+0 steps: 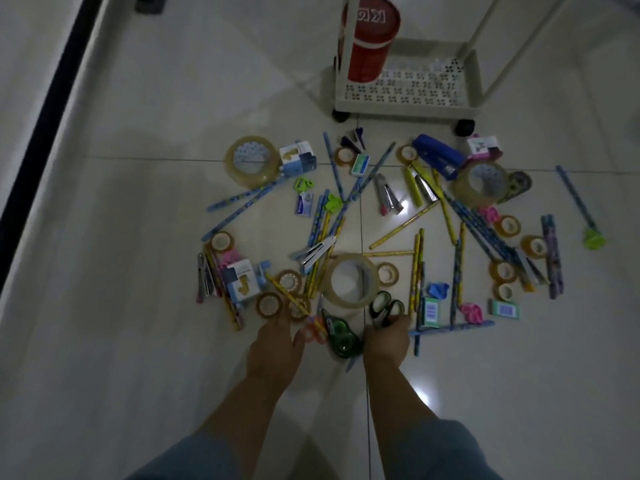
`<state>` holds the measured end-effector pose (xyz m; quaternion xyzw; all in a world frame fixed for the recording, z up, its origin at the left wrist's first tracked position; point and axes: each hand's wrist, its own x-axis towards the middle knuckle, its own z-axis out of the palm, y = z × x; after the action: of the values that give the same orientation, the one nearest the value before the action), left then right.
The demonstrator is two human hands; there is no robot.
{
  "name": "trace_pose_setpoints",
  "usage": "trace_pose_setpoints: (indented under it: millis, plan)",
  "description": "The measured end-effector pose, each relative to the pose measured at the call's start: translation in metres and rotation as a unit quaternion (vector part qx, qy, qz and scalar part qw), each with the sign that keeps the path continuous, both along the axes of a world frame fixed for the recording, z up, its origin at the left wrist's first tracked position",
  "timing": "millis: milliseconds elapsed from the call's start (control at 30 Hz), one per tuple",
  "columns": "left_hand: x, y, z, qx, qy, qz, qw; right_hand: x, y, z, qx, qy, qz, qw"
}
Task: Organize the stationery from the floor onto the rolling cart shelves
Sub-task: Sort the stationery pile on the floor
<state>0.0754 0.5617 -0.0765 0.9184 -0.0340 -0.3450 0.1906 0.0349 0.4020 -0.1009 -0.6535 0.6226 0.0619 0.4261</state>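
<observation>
Stationery lies scattered over the tiled floor: pencils, tape rolls, staplers, erasers, small boxes. My right hand [386, 336] grips the black-and-green scissors [384, 306] at the near edge of the pile. My left hand [275, 337] reaches down beside the red-handled scissors [317, 329], fingers touching a small tape roll [268, 304]; whether it holds anything is unclear. A green correction-tape dispenser [343, 339] sits between both hands. The white rolling cart [405, 103] stands beyond the pile, its perforated bottom shelf holding a red cylindrical can [369, 46].
A large clear tape roll [351, 280] lies just past my hands. A blue stapler [440, 155] and another big tape roll [481, 183] sit near the cart's wheels. A dark strip [45, 126] runs along the floor at the left.
</observation>
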Motion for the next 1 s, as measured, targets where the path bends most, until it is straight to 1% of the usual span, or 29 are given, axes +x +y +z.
trace_pose_setpoints:
  millis: [100,200,333,433,567,667,767,833,900,1000]
  plan:
    - [0.001,-0.009,0.011,-0.012,0.01,0.003,1.0,-0.002,-0.002,0.012,0.009,-0.015,-0.006,1.0]
    - [0.004,-0.019,0.038,-0.035,-0.007,0.014,0.999,-0.007,-0.013,0.037,0.028,-0.034,-0.006,0.999]
    - [0.007,-0.036,0.108,-0.047,-0.024,-0.004,0.999,-0.011,-0.029,0.1,0.035,-0.031,0.024,0.999]
    - [0.021,-0.047,0.176,-0.078,-0.043,-0.013,0.996,0.004,-0.038,0.171,0.035,-0.058,-0.012,0.998]
    - [0.058,-0.07,0.276,-0.117,-0.077,-0.038,0.989,0.04,-0.056,0.29,-0.005,-0.148,-0.055,0.987]
    - [0.087,-0.091,0.342,-0.14,-0.12,-0.054,0.981,0.072,-0.076,0.365,-0.023,-0.191,-0.082,0.978]
    - [0.115,-0.117,0.399,-0.16,-0.168,-0.081,0.969,0.104,-0.103,0.425,0.022,-0.26,-0.084,0.962]
    - [0.128,-0.132,0.419,-0.185,-0.179,-0.084,0.963,0.123,-0.117,0.451,0.029,-0.281,-0.079,0.956]
    - [0.149,-0.152,0.44,-0.199,-0.192,-0.089,0.957,0.147,-0.139,0.477,0.061,-0.319,-0.119,0.938]
    - [0.186,-0.187,0.466,-0.203,-0.25,-0.098,0.942,0.185,-0.182,0.516,0.103,-0.384,-0.16,0.903]
